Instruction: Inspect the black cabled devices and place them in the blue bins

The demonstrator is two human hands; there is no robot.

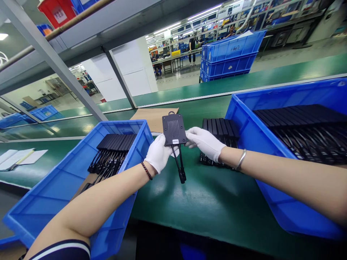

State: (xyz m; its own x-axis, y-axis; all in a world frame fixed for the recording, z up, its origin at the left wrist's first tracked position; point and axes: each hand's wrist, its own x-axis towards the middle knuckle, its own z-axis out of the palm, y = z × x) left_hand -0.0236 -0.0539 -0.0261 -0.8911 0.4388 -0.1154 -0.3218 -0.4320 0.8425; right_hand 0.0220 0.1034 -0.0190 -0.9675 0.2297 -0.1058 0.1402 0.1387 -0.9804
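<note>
Inspection looks to be the step in hand: left hand [158, 153] and right hand [204, 142] each pinch a lower corner of the black module [174, 129], upright between the blue bins (cables [180, 166] dangling); turning it calls for both grips kept

- On your left, the wall of the left blue bin [141, 144] stands close beside your left hand [158, 153].
- On your right, the right blue bin [238, 119] walls off that side, and a row of black units [219, 130] lies between it and your right hand [204, 142].
- Ahead, a flat cardboard sheet [151, 117] lies low.
- Bare green table [195, 202] toward you gives open room.
</note>
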